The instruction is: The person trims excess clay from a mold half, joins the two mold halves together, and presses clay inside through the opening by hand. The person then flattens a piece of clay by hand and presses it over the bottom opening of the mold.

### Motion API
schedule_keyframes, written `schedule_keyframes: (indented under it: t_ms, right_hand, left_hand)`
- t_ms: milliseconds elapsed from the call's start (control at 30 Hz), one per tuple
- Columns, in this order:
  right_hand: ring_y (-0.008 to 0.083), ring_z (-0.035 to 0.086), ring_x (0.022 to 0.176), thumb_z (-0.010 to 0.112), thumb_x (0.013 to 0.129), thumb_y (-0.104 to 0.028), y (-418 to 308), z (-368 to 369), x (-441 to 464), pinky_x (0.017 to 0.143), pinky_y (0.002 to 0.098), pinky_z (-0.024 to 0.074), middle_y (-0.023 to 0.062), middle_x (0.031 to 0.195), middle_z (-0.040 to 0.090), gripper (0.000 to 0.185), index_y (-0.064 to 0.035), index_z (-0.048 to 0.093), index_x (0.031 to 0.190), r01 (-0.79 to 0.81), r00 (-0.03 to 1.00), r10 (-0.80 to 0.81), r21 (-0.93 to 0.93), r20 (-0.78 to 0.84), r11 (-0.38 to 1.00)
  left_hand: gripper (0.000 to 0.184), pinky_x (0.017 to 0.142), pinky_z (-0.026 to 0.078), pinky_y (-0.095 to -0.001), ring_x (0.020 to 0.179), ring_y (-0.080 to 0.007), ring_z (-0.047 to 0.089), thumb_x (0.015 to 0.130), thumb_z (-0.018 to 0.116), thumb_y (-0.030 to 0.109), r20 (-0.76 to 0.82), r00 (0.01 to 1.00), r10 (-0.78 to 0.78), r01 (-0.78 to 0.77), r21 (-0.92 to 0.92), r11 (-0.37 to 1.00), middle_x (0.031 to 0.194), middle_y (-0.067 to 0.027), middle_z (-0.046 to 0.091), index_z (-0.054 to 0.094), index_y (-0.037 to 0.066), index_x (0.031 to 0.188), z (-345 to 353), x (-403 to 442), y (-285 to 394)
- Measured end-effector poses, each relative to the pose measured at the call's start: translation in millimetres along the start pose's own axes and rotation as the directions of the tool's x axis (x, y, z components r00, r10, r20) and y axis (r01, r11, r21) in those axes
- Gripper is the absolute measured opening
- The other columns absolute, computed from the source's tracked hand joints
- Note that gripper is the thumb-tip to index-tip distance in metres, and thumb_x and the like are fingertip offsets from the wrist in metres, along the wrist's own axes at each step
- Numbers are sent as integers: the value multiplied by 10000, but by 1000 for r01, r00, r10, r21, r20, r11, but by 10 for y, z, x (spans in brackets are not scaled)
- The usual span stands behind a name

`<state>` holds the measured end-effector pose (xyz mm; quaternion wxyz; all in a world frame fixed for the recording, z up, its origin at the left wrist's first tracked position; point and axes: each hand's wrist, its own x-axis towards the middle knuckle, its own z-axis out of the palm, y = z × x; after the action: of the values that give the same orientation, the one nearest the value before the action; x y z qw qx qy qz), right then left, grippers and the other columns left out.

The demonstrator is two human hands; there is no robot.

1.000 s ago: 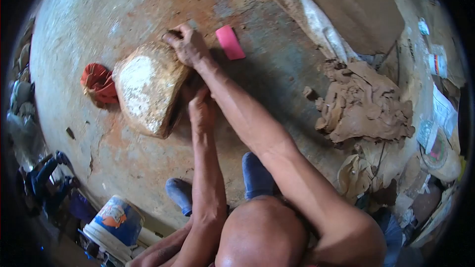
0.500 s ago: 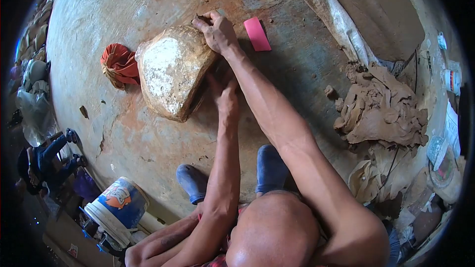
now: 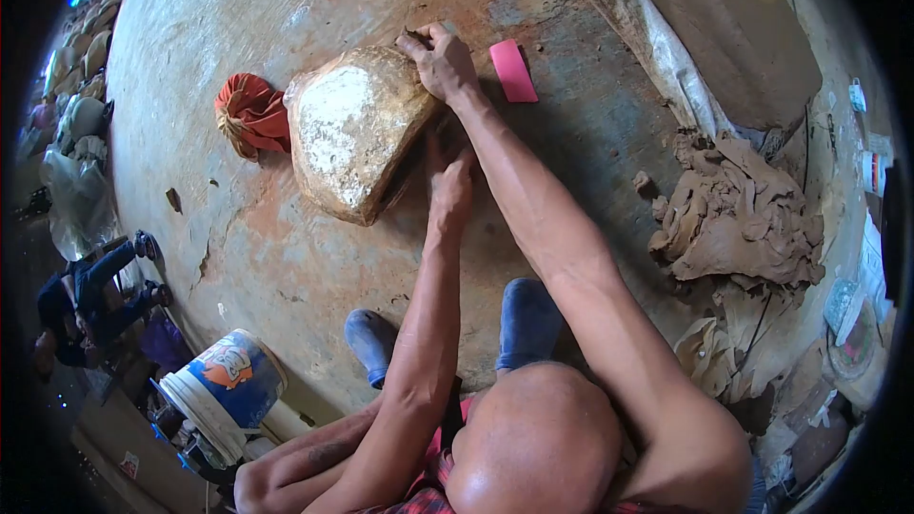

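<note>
1. Near: your blue boots (image 3: 528, 324) are on the floor (image 3: 295, 271); a slip there could jolt both arms.
2. Your left hand (image 3: 449, 192): fingers in shadow at the form's near right side. Can't tell how far open or what they grip. If the form drops or rolls, they could get pinched.
3. Crusted, rounded form (image 3: 347, 133): on the floor, left of your hands, dark gap along its near right side. Uneven pushing could rock it or chip the rim.
4. Red cloth bundle (image 3: 257, 119): looks to touch the form's left side. If it's propping it, a bump could shift both.
5. Brown clay heap (image 3: 743, 219): right, well apart from the form.
6. Your right hand (image 3: 447, 67): fingers curled, thumb near fingertips, at the far right edge. Grip unclear; pressing hard could tip the form.
7. Pink piece (image 3: 514, 71): flat, just right of that hand; a wrist swing could knock it.
</note>
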<state>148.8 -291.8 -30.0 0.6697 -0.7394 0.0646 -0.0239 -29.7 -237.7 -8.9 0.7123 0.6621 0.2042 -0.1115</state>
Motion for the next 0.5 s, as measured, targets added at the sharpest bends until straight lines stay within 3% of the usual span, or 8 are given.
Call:
schedule_keyframes:
  t_ms: [67,167,200,267,367,400,467,500]
  right_hand:
    - [312,753,920,783,897,-552,50,-17,4,814,405,565,220,995,778,684,73,706,1163,28,999,-29,-58,-19,998]
    - [346,756,963,779,893,-571,25,-23,-18,840,420,571,246,1024,772,707,71,703,1179,56,998,-58,-48,-40,997]
    - [346,756,963,779,893,-571,-8,-37,-30,840,420,571,246,1024,772,707,71,703,1179,58,997,-60,-47,-41,997]
    - [440,736,1077,755,947,-458,-94,-80,-66,918,474,576,303,1122,751,561,37,708,1207,7,1000,-8,-74,-2,997]
    - [440,742,1050,756,946,-461,-91,-55,-66,901,479,582,295,1090,757,551,30,711,1193,21,999,-24,-83,-29,996]
    - [440,742,1050,756,946,-461,-120,-62,-51,901,479,582,295,1090,757,551,30,711,1193,25,999,-28,-85,-33,996]
    - [436,750,1019,752,948,-460,-126,-69,-87,879,481,587,286,1055,763,536,21,714,1181,34,999,-38,-99,-31,994]
    - [436,750,1019,752,948,-460,-117,-68,-72,879,481,587,286,1055,763,536,21,714,1181,35,999,-38,-100,-31,994]
  left_hand:
    - [856,762,536,-317,882,-157,661,980,633,185,18,998,55,-56,13,998,1211,-168,737,179,37,1691,4,1,-96]
    - [827,752,528,-338,845,-176,642,978,641,188,-138,985,100,-81,136,987,1125,-166,750,218,47,1674,3,-31,-165]
    - [808,842,531,-356,953,-208,661,981,637,190,-94,994,54,-38,167,985,1176,-183,735,232,36,1663,39,-98,-5]
    - [790,932,535,-375,1061,-241,680,984,633,192,-47,999,9,1,206,979,1227,-201,720,245,24,1652,60,-113,84]
    - [806,1041,498,-386,1214,-271,641,982,655,182,-30,997,74,-67,191,979,1331,-230,667,237,30,1654,-64,156,-278]
    - [822,1039,502,-379,1223,-269,635,984,672,194,152,963,224,-270,608,747,1365,-232,644,233,22,1656,-286,426,-719]
    - [838,1038,507,-372,1232,-268,628,985,688,206,376,891,253,-444,838,317,1399,-235,621,228,14,1659,-338,487,-861]
    - [749,1033,510,-361,1205,-266,641,998,682,210,273,937,219,-345,615,709,1400,-223,624,326,22,1630,-193,387,-628]
